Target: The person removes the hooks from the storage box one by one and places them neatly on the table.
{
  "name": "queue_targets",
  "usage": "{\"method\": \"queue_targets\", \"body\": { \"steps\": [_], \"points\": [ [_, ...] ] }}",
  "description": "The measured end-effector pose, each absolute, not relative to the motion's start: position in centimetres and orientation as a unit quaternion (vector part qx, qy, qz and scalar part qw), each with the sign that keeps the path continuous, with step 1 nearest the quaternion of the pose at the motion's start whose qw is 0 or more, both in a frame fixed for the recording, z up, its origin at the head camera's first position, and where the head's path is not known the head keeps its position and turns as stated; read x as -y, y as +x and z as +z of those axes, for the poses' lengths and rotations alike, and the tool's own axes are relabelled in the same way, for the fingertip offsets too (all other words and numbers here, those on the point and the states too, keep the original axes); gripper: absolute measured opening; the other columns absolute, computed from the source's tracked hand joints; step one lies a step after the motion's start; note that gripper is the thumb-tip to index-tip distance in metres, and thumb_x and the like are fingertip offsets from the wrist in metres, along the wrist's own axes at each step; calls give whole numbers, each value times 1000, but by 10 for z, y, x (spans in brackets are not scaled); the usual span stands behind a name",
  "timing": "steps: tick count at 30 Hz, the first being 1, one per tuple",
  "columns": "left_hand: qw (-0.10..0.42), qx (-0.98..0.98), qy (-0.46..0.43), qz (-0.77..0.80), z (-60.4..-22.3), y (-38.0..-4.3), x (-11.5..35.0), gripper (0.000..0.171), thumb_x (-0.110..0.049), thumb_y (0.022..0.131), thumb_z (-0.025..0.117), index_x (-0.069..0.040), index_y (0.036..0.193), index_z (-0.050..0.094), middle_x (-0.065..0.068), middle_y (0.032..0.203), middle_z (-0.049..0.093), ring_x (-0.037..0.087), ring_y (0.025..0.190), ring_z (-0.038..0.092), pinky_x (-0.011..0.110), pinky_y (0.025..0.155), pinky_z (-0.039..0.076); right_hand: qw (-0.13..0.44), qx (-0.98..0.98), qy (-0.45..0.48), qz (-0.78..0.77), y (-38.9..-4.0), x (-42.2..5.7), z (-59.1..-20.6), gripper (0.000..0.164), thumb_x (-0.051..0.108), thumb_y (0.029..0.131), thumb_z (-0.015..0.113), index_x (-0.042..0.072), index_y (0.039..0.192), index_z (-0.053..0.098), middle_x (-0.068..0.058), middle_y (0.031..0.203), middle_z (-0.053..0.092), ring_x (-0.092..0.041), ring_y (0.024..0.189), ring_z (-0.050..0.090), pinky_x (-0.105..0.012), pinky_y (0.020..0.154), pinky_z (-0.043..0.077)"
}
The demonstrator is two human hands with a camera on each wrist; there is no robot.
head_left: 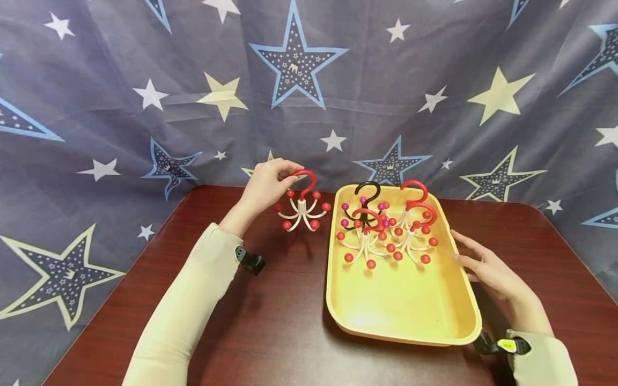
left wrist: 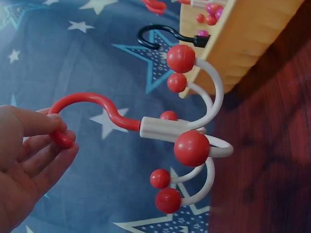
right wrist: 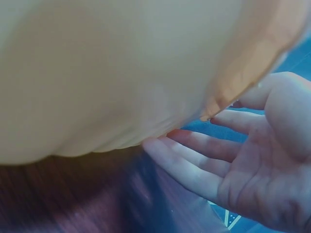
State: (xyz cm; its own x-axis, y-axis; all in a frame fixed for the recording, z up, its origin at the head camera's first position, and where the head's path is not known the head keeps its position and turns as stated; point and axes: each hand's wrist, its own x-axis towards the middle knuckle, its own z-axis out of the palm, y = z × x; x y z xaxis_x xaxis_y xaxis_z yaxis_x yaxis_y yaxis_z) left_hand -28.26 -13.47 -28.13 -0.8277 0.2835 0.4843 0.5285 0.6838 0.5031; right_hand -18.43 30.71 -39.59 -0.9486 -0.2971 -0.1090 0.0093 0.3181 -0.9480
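Note:
My left hand [head_left: 267, 185] pinches the curved red top of a hook hanger [head_left: 301, 208] between thumb and fingers. This hanger has a white stem and several curved white arms tipped with red balls, and it hangs upright left of the yellow tray [head_left: 401, 316]. In the left wrist view its red hook [left wrist: 92, 97] loops through my fingertips. At the tray's right side, my right hand [head_left: 492, 271] touches the rim with fairly straight fingers. The right wrist view shows fingers [right wrist: 189, 167] against the tray's outer wall [right wrist: 121, 97].
Inside the tray's far half sit more hangers: a black hanger [head_left: 364, 214] with purple balls, and white ones with red hooks, such as the front left white hanger [head_left: 365, 246]. The tray rests on a dark red table [head_left: 270, 321]. A star-patterned cloth [head_left: 338, 118] hangs behind it.

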Motion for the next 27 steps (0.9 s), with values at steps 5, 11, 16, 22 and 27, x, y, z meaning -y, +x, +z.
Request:
{"method": "queue_targets", "body": {
  "steps": [5,11,16,22,27],
  "points": [
    [176,902,-201,-340,-293,-295,135,21,-10,81,67,-12,101,70,4,93,69,15,81,65,31,73,49,133,-797,-82,-583,-185,-307,-397,67,19,94,49,3,145,9,9,115,49,-7,91,62,-34,70,54],
    [170,907,-186,-338,-306,-305,135,22,-10,81,66,-11,102,70,6,94,69,17,83,65,32,75,49,134,-796,-81,-584,-186,-307,-397,67,20,93,49,6,146,10,15,113,48,-5,92,61,-33,71,53],
    [169,909,-177,-336,-315,-311,133,23,-9,81,66,-11,103,69,6,96,69,18,84,65,33,76,48,135,-794,-76,-588,-186,-308,-397,67,20,94,49,7,146,10,16,112,48,-6,91,62,-33,71,54],
    [171,907,-167,-348,-330,-318,131,24,-9,81,65,-12,104,69,5,95,70,17,85,65,32,77,48,137,-787,-80,-596,-185,-308,-399,66,20,94,48,6,146,9,17,112,48,-7,92,62,-34,71,53],
    [182,903,-161,-354,-337,-320,130,24,-9,81,67,-11,104,69,5,96,70,18,86,65,31,78,49,137,-786,-82,-598,-185,-308,-400,66,20,94,48,6,146,9,14,114,47,-6,94,61,-34,72,53]
  ]
}}
